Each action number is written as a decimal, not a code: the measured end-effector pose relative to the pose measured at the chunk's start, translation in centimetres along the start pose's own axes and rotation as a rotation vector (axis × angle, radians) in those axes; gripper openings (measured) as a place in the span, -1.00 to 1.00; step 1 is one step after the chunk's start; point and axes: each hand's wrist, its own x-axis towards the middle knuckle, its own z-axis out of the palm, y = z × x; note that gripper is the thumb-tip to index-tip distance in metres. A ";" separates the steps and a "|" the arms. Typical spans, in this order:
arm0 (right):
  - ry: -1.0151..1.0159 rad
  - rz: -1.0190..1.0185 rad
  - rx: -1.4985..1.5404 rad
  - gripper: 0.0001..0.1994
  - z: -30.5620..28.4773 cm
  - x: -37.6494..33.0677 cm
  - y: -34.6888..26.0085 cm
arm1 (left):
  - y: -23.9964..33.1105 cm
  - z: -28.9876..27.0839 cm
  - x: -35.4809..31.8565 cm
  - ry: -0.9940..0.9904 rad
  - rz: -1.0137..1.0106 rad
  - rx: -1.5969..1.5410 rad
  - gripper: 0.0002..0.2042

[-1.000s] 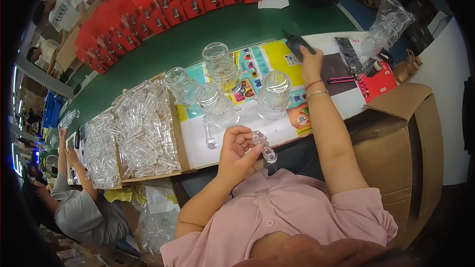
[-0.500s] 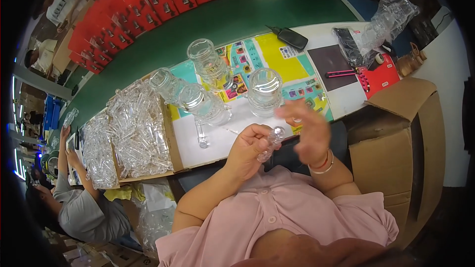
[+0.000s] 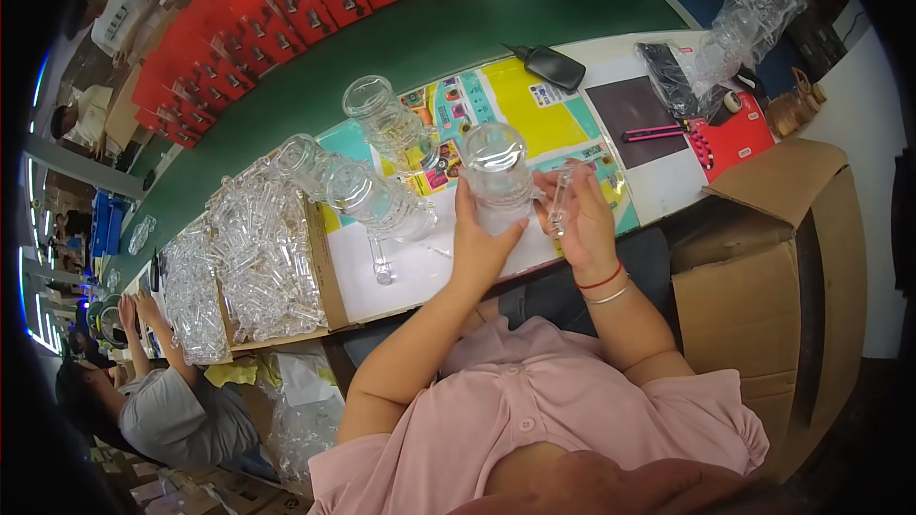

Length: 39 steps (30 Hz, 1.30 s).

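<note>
My left hand (image 3: 479,246) grips a clear glass jar-shaped piece (image 3: 497,175) standing on the white table edge. Just right of that jar, my right hand (image 3: 584,219) holds a small clear glass tube (image 3: 561,196) upright. Three more clear glass vessels (image 3: 380,117) stand or lie on the colourful sheet (image 3: 506,110) to the left. One thin glass tube (image 3: 381,260) lies on the white surface left of my left hand.
A cardboard tray (image 3: 317,257) heaped with small glass parts sits at left. A large open cardboard box (image 3: 792,257) stands at right. Red boxes (image 3: 286,10) line the green table's far side. A black remote-like device (image 3: 553,65), pink pen (image 3: 654,133) and plastic bag (image 3: 739,19) lie beyond. Another person (image 3: 162,401) sits at lower left.
My right hand came back from the far black device to the table's near edge, now holding a glass tube. My left hand moved from the small piece to the jar.
</note>
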 end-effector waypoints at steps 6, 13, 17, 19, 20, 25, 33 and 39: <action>-0.171 -0.063 -0.030 -0.66 2.0 -3.2 -1.2 | 5.1 -3.2 -1.8 -0.268 -0.128 0.060 -0.07; -0.496 -0.326 -0.336 -0.63 4.7 -6.3 -1.4 | 9.9 -6.4 -6.6 -0.162 0.028 -0.378 -0.06; -0.574 -0.293 -0.353 -0.63 5.1 -7.3 -0.7 | 10.1 -7.0 -7.5 -0.151 -0.039 -0.387 -0.07; -0.577 -0.312 -0.379 -0.64 5.4 -7.7 -0.5 | 10.4 -7.4 -7.4 -0.165 0.003 -0.438 -0.13; -0.579 -0.312 -0.382 -0.64 5.7 -8.0 -0.5 | 10.5 -7.7 -7.4 -0.184 0.048 -0.489 -0.19; -0.674 -0.485 -0.551 -0.65 6.0 -8.2 0.5 | 10.9 -8.8 -7.7 -0.163 0.076 -0.468 -0.22; -0.823 -0.542 -0.676 -0.48 10.3 -8.4 0.7 | 9.1 -13.3 -9.3 -0.255 -0.041 -0.567 -0.22; -1.284 -0.092 -0.613 -0.34 13.1 -10.1 2.8 | 7.8 -16.9 -11.6 -0.490 0.326 0.003 -0.32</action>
